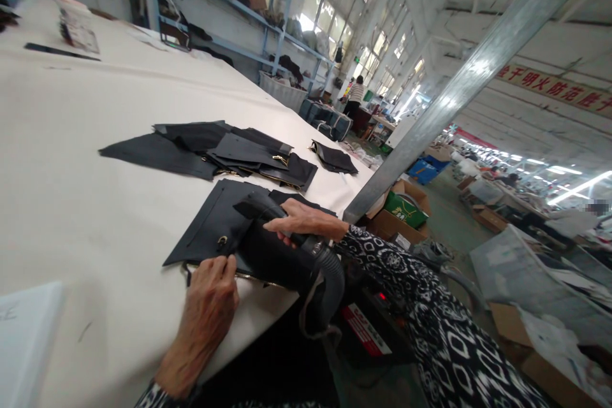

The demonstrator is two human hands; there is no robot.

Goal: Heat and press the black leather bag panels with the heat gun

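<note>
Over one black panel [210, 229], two hands [208, 306] [306, 220] rest.

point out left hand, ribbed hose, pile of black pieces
left hand [208, 306], head view, back of hand
ribbed hose [332, 284], head view, its curved bend
pile of black pieces [253, 153], head view, middle

My black panel [213, 226] lies flat near the white table [86, 159] edge, zip [253, 278] along its near side, under my ribbed-hose handheld blower [282, 261].
</note>
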